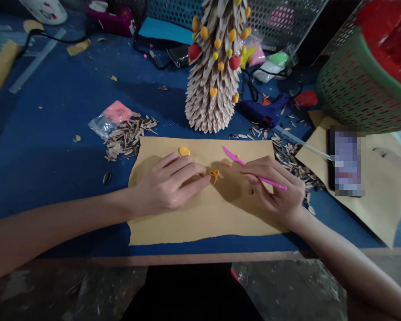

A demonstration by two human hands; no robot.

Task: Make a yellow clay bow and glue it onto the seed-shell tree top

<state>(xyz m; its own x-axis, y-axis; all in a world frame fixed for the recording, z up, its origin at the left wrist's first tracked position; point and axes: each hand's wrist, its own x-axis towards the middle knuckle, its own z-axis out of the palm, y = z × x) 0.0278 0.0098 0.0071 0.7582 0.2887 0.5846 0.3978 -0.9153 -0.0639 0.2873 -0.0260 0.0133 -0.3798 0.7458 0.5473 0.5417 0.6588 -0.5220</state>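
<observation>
A small orange-yellow clay bow (214,175) with two loops and hanging tails lies on a sheet of brown paper (200,227). At its left edge are the fingertips of my left hand (173,180), pressed together; the thumb is mostly hidden. My right hand (277,187) grips a pink plastic clay knife (234,155), its blade pointing up and left over the paper. A flat yellow lump of clay (184,151) sits just beyond my left fingers. Tiny pink and orange clay bits (230,165) lie close to the knife.
Behind the paper stands a cone tree of seed shells (212,104) with clay balls. Sunflower shells (125,138) and a pink clay packet (118,111) are left. To the right are a blue glue gun (262,111), a phone (346,162) and a green basket (350,84).
</observation>
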